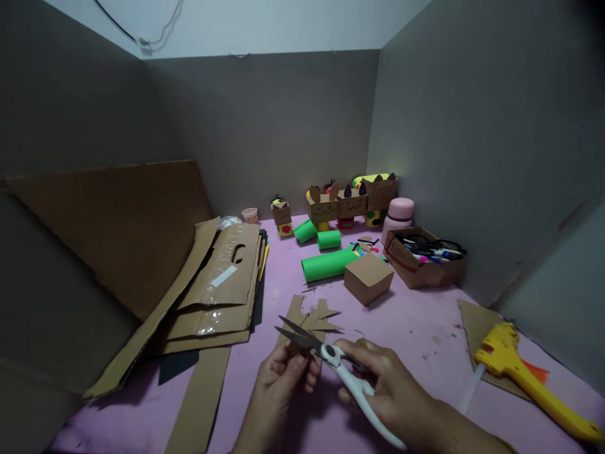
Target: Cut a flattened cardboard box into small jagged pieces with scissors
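Note:
My right hand (387, 384) is closed round the handles of a pair of white-handled scissors (359, 391). Their dark blades point up and left, parted a little. Close by, my left hand (286, 375) pinches a small cardboard piece at the blades; the fingers hide most of it. Just beyond the blades, several cardboard scraps (324, 315) lie on the pink tabletop (425, 340). Behind them stand a small cardboard box (368, 277) and a long green paper tube (328, 265).
Stacked cardboard (227, 271) fills the left side. Two short green tubes (328, 239) and several cardboard animal figures (324, 208) stand at the back. To the right are a pink bottle (399, 214), a box of pens (425, 265) and a yellow glue gun (510, 359).

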A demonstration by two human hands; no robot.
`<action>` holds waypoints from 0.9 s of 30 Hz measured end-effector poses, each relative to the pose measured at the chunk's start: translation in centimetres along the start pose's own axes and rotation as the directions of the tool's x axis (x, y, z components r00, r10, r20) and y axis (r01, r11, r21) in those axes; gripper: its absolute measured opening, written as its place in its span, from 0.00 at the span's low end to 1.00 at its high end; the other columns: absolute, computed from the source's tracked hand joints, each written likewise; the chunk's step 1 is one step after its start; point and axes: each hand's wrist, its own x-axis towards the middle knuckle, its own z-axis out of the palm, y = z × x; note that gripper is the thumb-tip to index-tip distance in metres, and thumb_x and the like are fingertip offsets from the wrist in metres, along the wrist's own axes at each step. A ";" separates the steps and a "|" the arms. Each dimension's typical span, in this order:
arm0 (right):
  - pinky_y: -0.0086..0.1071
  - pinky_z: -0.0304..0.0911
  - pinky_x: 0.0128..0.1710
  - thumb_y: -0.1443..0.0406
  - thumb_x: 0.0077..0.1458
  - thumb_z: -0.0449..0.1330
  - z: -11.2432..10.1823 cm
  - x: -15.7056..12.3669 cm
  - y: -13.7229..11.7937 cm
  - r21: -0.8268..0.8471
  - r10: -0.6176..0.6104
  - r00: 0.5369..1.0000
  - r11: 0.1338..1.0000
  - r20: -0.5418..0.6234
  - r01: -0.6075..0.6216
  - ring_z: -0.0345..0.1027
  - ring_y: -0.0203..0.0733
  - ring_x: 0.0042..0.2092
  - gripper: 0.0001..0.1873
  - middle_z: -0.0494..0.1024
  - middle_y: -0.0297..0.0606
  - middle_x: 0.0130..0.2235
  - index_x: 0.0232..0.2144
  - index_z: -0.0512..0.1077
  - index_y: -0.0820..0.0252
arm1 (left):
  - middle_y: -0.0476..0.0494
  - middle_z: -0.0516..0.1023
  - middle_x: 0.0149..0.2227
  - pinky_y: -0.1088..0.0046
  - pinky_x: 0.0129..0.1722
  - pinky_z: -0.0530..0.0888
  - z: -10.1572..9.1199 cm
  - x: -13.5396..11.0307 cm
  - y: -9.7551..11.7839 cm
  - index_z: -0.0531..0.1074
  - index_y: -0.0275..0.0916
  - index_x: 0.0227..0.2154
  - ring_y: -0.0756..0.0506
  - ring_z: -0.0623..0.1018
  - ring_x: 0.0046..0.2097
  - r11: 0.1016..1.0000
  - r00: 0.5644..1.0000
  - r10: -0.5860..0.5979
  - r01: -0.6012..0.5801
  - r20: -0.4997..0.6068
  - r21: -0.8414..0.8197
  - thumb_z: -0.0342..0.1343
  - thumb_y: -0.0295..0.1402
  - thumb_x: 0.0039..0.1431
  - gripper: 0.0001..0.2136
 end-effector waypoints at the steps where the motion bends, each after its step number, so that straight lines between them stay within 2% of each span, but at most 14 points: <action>1: 0.36 0.63 0.35 0.66 0.45 0.64 0.0 0.0 0.0 0.004 0.002 1.000 1.000 0.003 -0.002 0.65 0.43 0.34 0.24 0.73 0.38 0.34 0.48 0.72 0.57 | 0.50 0.72 0.23 0.77 0.26 0.64 0.0 0.0 0.0 0.73 0.37 0.28 0.53 0.66 0.25 1.000 1.000 0.002 -0.002 -0.002 0.007 0.59 0.36 0.54 0.07; 8: 0.36 0.62 0.36 0.65 0.46 0.64 -0.3 0.2 -0.1 0.013 -0.012 1.000 1.000 0.010 0.012 0.66 0.43 0.34 0.21 0.74 0.39 0.34 0.46 0.73 0.59 | 0.49 0.72 0.23 0.77 0.25 0.64 -0.2 0.2 0.1 0.73 0.36 0.27 0.52 0.67 0.25 0.998 1.000 -0.016 0.017 -0.019 0.056 0.59 0.35 0.53 0.07; 19: 0.31 0.55 0.28 0.73 0.43 0.62 -1.2 0.5 -0.8 -0.006 -0.015 0.999 1.000 0.044 0.015 0.58 0.36 0.29 0.11 0.69 0.29 0.26 0.33 0.74 0.58 | 0.50 0.71 0.21 0.80 0.20 0.60 0.0 0.3 0.3 0.71 0.36 0.23 0.54 0.64 0.21 0.990 0.999 -0.022 0.029 -0.050 0.136 0.60 0.37 0.51 0.10; 22: 0.29 0.54 0.26 0.71 0.45 0.62 -1.3 0.6 -0.7 0.084 0.006 0.997 0.996 0.081 -0.013 0.56 0.35 0.27 0.10 0.68 0.28 0.24 0.34 0.75 0.59 | 0.50 0.71 0.21 0.80 0.20 0.60 -0.2 0.3 0.2 0.71 0.36 0.25 0.54 0.64 0.21 0.991 0.998 -0.041 0.047 -0.056 0.122 0.60 0.37 0.51 0.09; 24: 0.29 0.56 0.27 0.69 0.47 0.62 -1.3 0.7 -0.3 0.167 0.020 0.994 0.985 0.107 -0.037 0.58 0.35 0.27 0.10 0.70 0.28 0.25 0.36 0.76 0.59 | 0.51 0.71 0.20 0.80 0.20 0.59 -0.3 0.4 0.2 0.72 0.36 0.26 0.54 0.64 0.20 0.992 0.996 -0.049 0.057 -0.071 0.109 0.61 0.37 0.51 0.09; 27: 0.31 0.62 0.35 0.67 0.46 0.63 -1.1 1.0 0.9 0.267 0.029 0.997 0.962 0.071 -0.047 0.66 0.40 0.34 0.19 0.77 0.33 0.35 0.44 0.75 0.57 | 0.50 0.73 0.21 0.80 0.21 0.60 -0.3 0.4 0.3 0.71 0.36 0.25 0.54 0.66 0.22 0.994 0.993 -0.046 0.055 -0.105 0.090 0.61 0.37 0.51 0.09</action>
